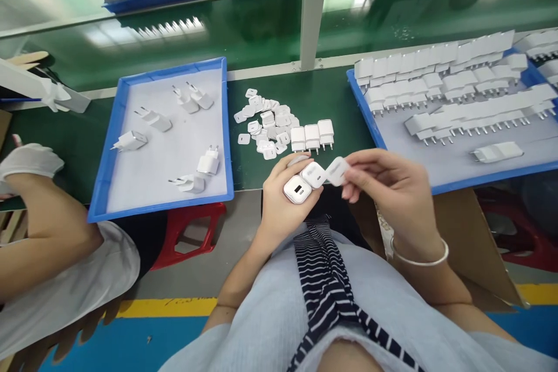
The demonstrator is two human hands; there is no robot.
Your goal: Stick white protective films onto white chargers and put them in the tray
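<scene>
My left hand (283, 200) is wrapped round a few white charger plugs, their port ends facing up. One charger plug (297, 189) shows a dark rectangular port and a smaller slot; the plug beside it has a light end face with one small slot. Between the thumb and fingers of my right hand (387, 186) is a thin white cover plate (336, 171), close beside the held plugs. Just beyond my hands, three white chargers (312, 136) stand in a row on the green bench. A loose pile of white cover plates (265, 122) lies left of them.
A blue-rimmed tray (230, 145) at left holds several scattered plugs. Another blue tray (375, 128) at right carries rows of chargers. A white post (314, 11) rises behind the bench. At far left is a co-worker's gloved hand (32, 160). More filled trays sit on the upper shelf.
</scene>
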